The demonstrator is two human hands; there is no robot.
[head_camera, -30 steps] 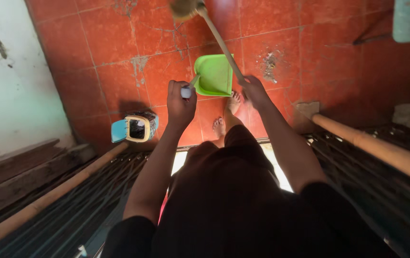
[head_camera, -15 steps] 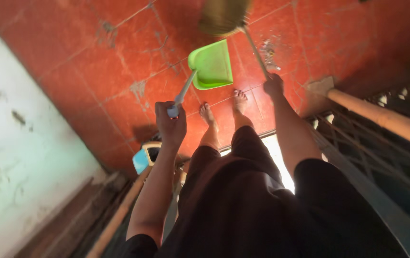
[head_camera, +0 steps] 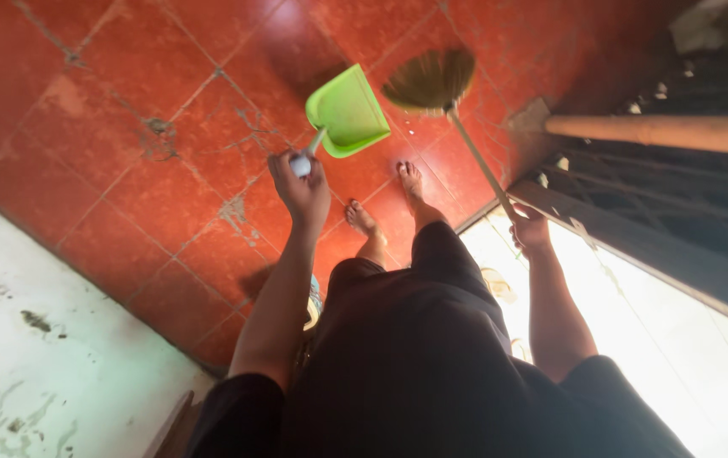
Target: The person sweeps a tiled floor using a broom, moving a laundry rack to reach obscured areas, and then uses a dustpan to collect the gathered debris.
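Head view: sweeping in hand, pan shows no load

Head view looks straight down on a standing person with bare feet on a red tile floor (head_camera: 126, 110).

Hands: the left hand (head_camera: 300, 188) is clamped round the pale end of the handle of a green dustpan (head_camera: 347, 112). The right hand (head_camera: 531, 229) is closed round the upper part of a broom stick (head_camera: 478, 161). The two hands are well apart, one on each side of the body.

Position of items: the dustpan is held out ahead of the left hand and tilted. Whether its lip touches the floor cannot be told. The broom head (head_camera: 429, 79) sits ahead of the right hand, just beside the dustpan's far right edge, close to or on the tiles.

Condition: the inside of the dustpan reads as plain green, with no debris visible in it. A few pale specks lie on the tile between the broom head and the dustpan. Grey patches and worn grout mark the tiles left of the left hand. These look like wear, though dirt cannot be ruled out.

Surroundings: a wooden rail (head_camera: 669, 133) and dark grating lie to the right of the right hand. A pale wall (head_camera: 33, 356) runs behind and to the left of the left hand.

Judgement: both tools are gripped and set close together. Collection of dirt into the dustpan appears not yet done, and the specks by the broom head remain to be gathered.
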